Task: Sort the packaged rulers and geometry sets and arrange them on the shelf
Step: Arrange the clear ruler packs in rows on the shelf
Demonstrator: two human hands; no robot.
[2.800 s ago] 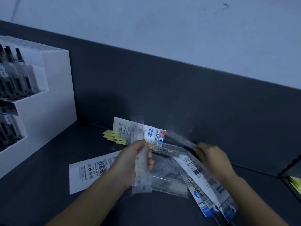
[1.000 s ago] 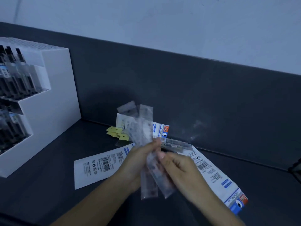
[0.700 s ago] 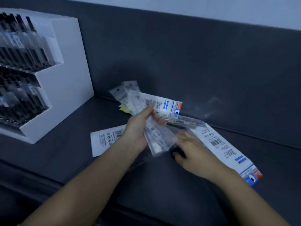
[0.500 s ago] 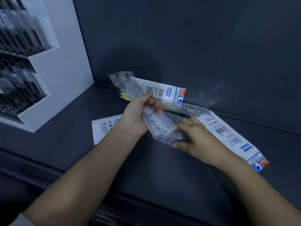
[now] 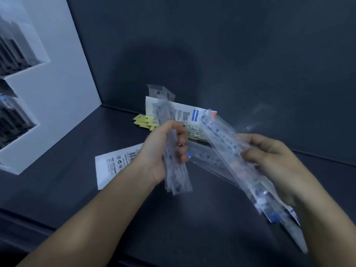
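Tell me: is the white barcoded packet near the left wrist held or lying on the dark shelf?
Lying flat. The white barcoded packet rests on the dark shelf, partly behind the left forearm.

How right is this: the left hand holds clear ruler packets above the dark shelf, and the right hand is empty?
Not quite. In the head view the left hand holds clear ruler packets above the dark shelf, but the right hand is not empty: it grips a long clear packet.

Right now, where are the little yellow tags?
In the head view the yellow tags lie on the dark shelf near the back wall, just left of the white-and-blue packet and beyond the left hand.
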